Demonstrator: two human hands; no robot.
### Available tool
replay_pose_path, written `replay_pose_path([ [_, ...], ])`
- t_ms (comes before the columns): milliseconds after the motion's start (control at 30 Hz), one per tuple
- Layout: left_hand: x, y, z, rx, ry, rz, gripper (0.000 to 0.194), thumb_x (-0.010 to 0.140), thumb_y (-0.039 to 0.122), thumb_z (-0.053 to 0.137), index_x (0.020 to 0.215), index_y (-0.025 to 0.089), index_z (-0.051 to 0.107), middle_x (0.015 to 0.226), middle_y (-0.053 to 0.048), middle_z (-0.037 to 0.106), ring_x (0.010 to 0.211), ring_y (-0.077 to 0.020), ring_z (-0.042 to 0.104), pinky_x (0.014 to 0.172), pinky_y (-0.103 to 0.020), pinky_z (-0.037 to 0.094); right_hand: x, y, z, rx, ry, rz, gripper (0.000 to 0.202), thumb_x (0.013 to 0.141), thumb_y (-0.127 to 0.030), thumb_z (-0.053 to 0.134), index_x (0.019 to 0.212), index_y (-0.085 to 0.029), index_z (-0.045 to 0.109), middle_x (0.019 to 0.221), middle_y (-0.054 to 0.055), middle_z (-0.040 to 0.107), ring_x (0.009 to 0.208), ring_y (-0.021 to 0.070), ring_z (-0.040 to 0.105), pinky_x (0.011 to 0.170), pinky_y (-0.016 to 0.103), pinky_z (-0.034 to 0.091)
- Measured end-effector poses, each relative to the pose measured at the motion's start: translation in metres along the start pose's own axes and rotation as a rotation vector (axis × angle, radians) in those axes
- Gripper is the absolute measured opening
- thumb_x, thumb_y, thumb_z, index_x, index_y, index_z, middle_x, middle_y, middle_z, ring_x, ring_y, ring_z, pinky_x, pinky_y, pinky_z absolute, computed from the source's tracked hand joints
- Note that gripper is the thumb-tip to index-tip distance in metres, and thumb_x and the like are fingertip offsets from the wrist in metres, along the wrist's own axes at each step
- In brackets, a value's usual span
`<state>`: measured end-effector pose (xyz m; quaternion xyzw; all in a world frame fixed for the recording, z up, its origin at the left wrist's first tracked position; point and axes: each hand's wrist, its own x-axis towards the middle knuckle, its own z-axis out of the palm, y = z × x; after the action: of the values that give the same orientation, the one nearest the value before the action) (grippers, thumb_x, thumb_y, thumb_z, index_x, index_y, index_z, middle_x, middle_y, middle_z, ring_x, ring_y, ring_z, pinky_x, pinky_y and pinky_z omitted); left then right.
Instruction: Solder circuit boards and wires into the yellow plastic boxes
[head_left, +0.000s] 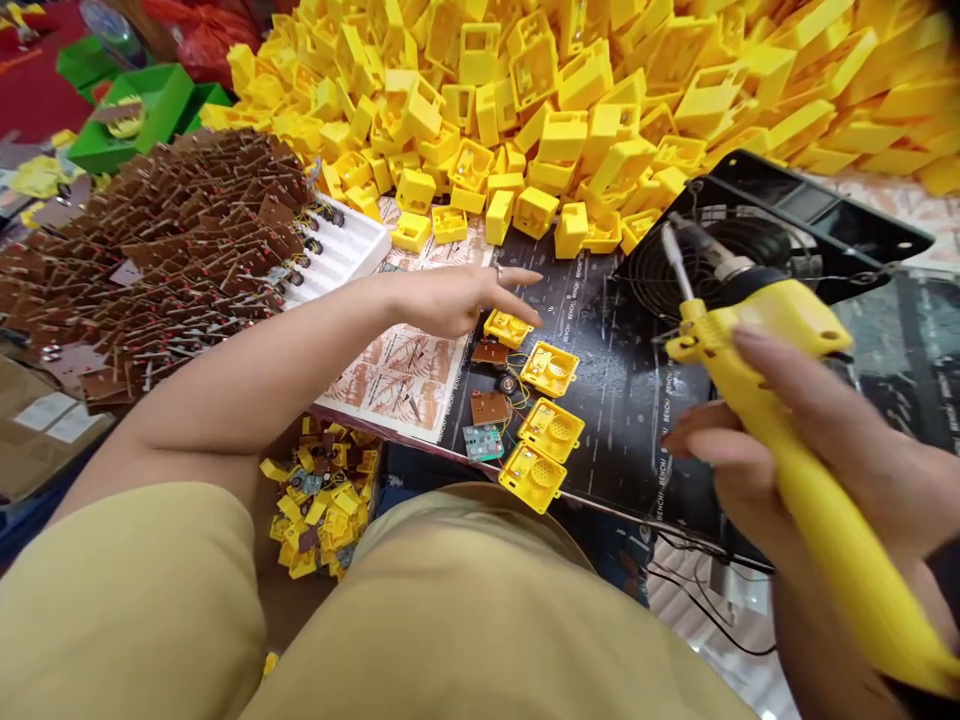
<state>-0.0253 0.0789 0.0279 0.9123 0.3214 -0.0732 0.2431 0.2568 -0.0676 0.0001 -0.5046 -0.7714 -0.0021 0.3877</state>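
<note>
My right hand (750, 450) is wrapped round the handle of a yellow soldering gun (780, 320), whose metal tip points up and away over the black fan. My left hand (469, 298) reaches across the bench with its fingers stretched out, over the farthest of several yellow plastic casings (508, 326). Nothing shows in its grasp. Nearer to me lie open casings (551, 367) with round speaker grilles. Beside them, thin wires run to brown circuit boards (490, 408), a small round black speaker (508, 384) and a green circuit board (484, 442).
Yellow casings (480, 55) are heaped along the back. Brown boards (187, 250) pile up at left beside a white foam tray (349, 245). A black fan (795, 190) stands at right. Below the bench edge sits a box of yellow parts (322, 500). Cables (705, 590) hang at lower right.
</note>
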Motion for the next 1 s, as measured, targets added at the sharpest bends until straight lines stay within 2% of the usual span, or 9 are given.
replay_pose_path([
  [67, -0.013, -0.007, -0.008, -0.022, 0.165, -0.147, 0.067, 0.076, -0.001, 0.044, 0.132, 0.032, 0.063, 0.142, 0.002, 0.059, 0.127, -0.0177, 0.056, 0.107, -0.034, 0.044, 0.013, 0.001, 0.007, 0.052, -0.073, -0.079, 0.031, 0.096, -0.034, 0.059, 0.126, -0.034, 0.059, 0.067, -0.006, 0.067, 0.052, 0.0108, 0.064, 0.049, 0.021, 0.049],
  [167, -0.036, -0.017, -0.021, 0.073, 0.392, -0.457, 0.043, 0.083, 0.013, 0.051, 0.117, 0.026, 0.073, 0.109, -0.003, 0.074, 0.111, -0.0229, 0.064, 0.099, -0.037, 0.047, 0.036, 0.000, 0.028, 0.136, -0.154, -0.147, 0.017, 0.096, -0.034, 0.058, 0.113, -0.029, 0.061, 0.087, -0.003, 0.072, 0.071, 0.0114, 0.070, 0.062, 0.019, 0.053],
  [267, -0.055, -0.021, -0.027, 0.234, 0.341, -0.705, 0.026, 0.082, 0.019, 0.059, 0.099, 0.024, 0.078, 0.097, -0.006, 0.074, 0.108, -0.0285, 0.064, 0.096, -0.040, 0.046, 0.060, -0.004, 0.059, 0.110, -0.232, -0.201, 0.026, 0.094, -0.045, 0.060, 0.111, -0.026, 0.059, 0.100, 0.003, 0.072, 0.084, 0.0190, 0.071, 0.068, 0.027, 0.053],
  [367, -0.068, -0.021, -0.023, 0.383, 0.187, -0.797, 0.025, 0.084, 0.018, 0.056, 0.096, 0.018, 0.077, 0.098, -0.009, 0.073, 0.108, -0.0309, 0.064, 0.096, -0.043, 0.045, 0.078, -0.010, 0.091, 0.038, -0.361, -0.200, 0.033, 0.089, -0.045, 0.065, 0.113, -0.023, 0.059, 0.091, 0.007, 0.071, 0.073, 0.0230, 0.067, 0.059, 0.031, 0.045],
  [533, -0.073, -0.035, -0.006, 0.476, 0.119, -0.723, 0.031, 0.087, 0.020, 0.054, 0.110, 0.014, 0.073, 0.111, -0.017, 0.071, 0.115, -0.0349, 0.059, 0.099, -0.049, 0.041, 0.089, -0.008, 0.115, 0.019, -0.465, -0.173, 0.037, 0.085, -0.039, 0.066, 0.115, -0.019, 0.057, 0.079, 0.005, 0.067, 0.059, 0.0197, 0.059, 0.053, 0.029, 0.036],
  [633, -0.067, -0.048, -0.001, 0.502, 0.108, -0.600, 0.035, 0.088, 0.021, 0.056, 0.120, 0.014, 0.069, 0.121, -0.018, 0.067, 0.126, -0.0358, 0.052, 0.107, -0.052, 0.035, 0.088, -0.001, 0.113, 0.044, -0.464, -0.177, 0.037, 0.090, -0.041, 0.058, 0.118, -0.018, 0.055, 0.082, 0.007, 0.067, 0.065, 0.0219, 0.063, 0.056, 0.031, 0.042],
  [733, -0.061, -0.051, -0.009, 0.456, 0.061, -0.619, 0.031, 0.085, 0.018, 0.060, 0.114, 0.015, 0.070, 0.117, -0.015, 0.069, 0.126, -0.0344, 0.053, 0.108, -0.050, 0.035, 0.083, 0.003, 0.103, 0.094, -0.480, -0.216, 0.035, 0.092, -0.045, 0.056, 0.116, -0.021, 0.054, 0.086, 0.006, 0.069, 0.072, 0.0230, 0.067, 0.060, 0.033, 0.048],
  [900, -0.063, -0.026, -0.028, -0.139, 0.100, -0.448, 0.029, 0.087, 0.029, 0.063, 0.112, 0.016, 0.069, 0.100, -0.006, 0.073, 0.097, -0.0207, 0.067, 0.089, -0.034, 0.049, 0.074, -0.012, 0.071, 0.142, -0.336, -0.241, 0.029, 0.095, -0.041, 0.057, 0.119, -0.026, 0.050, 0.120, 0.009, 0.068, 0.106, 0.0260, 0.068, 0.088, 0.041, 0.057],
  [1000, -0.053, -0.007, -0.019, -0.632, 0.207, -0.266, 0.022, 0.090, 0.031, 0.058, 0.102, 0.016, 0.071, 0.097, -0.005, 0.073, 0.091, -0.0154, 0.068, 0.085, -0.030, 0.051, 0.073, -0.028, 0.056, 0.180, -0.205, -0.373, 0.029, 0.095, -0.026, 0.059, 0.122, -0.031, 0.049, 0.134, 0.005, 0.062, 0.123, 0.0234, 0.061, 0.104, 0.045, 0.052],
])
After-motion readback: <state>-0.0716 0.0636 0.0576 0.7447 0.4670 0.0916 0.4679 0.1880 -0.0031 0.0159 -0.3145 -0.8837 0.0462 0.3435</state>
